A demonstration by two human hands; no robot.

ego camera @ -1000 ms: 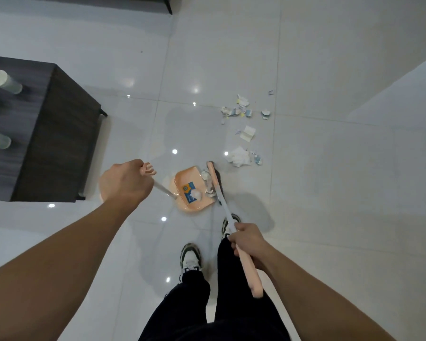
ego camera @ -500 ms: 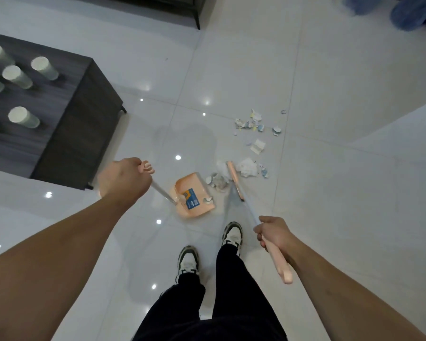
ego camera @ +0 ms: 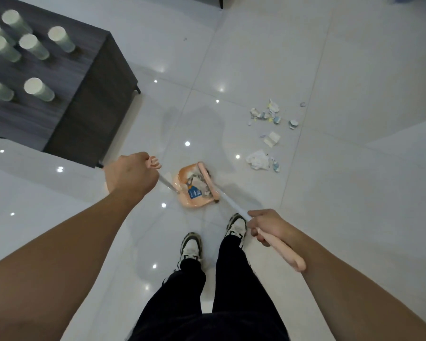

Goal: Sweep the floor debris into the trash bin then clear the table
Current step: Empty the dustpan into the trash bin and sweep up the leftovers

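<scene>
Pink dustpan holds paper scraps, broom head inside; left hand grips dustpan handle, right hand grips broom handle; more debris on floor.

Bare forearms, no sleeves; black trousers and white trainers with dark panels and black laces.

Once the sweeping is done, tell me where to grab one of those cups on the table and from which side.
Take the nearest cup by its side wall, coming in from the table's open floor-side edge. It stands upright, tall and round, with clear gaps to its neighbours, so fingers can wrap around the wall. Whether it holds anything cannot be told.
</scene>
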